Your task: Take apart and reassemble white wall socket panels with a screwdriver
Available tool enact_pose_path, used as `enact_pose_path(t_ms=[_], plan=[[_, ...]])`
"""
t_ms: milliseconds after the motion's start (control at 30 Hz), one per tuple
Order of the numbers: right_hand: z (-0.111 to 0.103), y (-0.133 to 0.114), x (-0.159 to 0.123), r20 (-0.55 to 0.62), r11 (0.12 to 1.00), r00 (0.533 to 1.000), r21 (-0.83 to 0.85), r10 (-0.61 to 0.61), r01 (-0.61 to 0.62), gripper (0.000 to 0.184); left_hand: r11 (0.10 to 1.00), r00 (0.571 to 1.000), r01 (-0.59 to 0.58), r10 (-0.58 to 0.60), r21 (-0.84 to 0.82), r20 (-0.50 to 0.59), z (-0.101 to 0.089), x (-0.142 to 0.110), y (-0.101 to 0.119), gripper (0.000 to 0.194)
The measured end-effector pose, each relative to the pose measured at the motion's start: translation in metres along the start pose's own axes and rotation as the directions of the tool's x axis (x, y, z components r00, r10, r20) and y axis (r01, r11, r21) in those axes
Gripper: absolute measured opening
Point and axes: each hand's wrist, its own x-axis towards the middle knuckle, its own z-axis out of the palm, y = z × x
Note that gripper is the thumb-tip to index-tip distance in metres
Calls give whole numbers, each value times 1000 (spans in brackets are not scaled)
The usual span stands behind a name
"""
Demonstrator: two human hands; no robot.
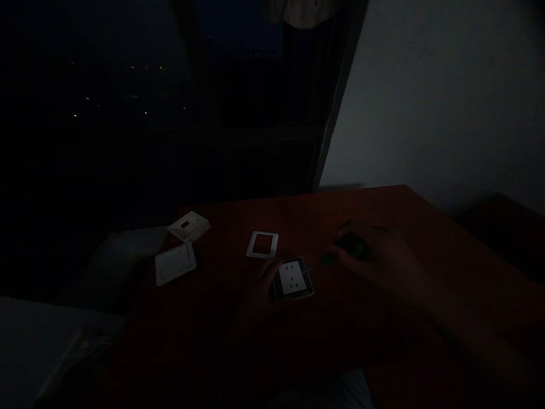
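A wall socket (293,277) with a white face and a dark surround lies on the table, its slots facing up. Wrapped round its left side is my left hand (264,287), dim in the poor light. My right hand (366,247) is closed on the green handle of a screwdriver (327,259). The screwdriver slants down to the left, and its tip meets the right edge of the socket. Whether a screw sits under the tip is too dark to tell. Just behind the socket lies a white square cover frame (251,248) with an open middle.
The reddish table (357,207) runs back to a dark window (255,85) and a pale wall (434,102). At the table's left edge are a white switch-like plate (175,263) and a pale flat piece (196,225) with a small cutout.
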Motion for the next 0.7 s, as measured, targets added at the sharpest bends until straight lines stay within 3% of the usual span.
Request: enact_pose_path(t_ms=[267,467,700], plan=[[-4,-6,7,63,999,998,-47,9,-6,17,999,1000,-27,27,41,-13,1,1,-5,79],[-12,-22,17,203,981,979,-187,-13,52,33,998,999,-35,36,43,-26,2,1,-7,80],[-9,-32,29,201,944,979,-316,-35,98,31,998,998,-41,43,49,-40,2,2,-6,78]])
